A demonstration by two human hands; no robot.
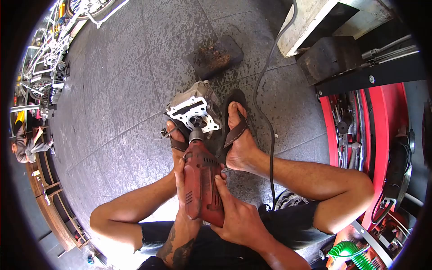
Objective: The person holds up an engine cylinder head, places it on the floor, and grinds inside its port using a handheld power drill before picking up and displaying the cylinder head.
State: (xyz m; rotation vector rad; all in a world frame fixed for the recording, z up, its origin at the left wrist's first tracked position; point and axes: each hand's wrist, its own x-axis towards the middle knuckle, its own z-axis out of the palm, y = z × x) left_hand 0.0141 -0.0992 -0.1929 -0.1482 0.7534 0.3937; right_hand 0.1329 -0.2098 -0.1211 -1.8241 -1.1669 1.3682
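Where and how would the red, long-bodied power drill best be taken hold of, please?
Probably by the drill's thick red casing, from both sides: its long body points forward, with the narrow grey metal chuck at the front.

Tip of drill (198, 184) lost in dark bore of metal casting (192, 96); depth n/a. L hand (181, 191) fingers mostly hid under drill; R hand (238, 220) fingers partly hid too. Cable (257, 90) cut off @ top edge. Cabinet (380, 112) tools (344, 128) too sm. to ID.

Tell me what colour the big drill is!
The drill is red, a bit scuffed and dirty; it shows in the head view.
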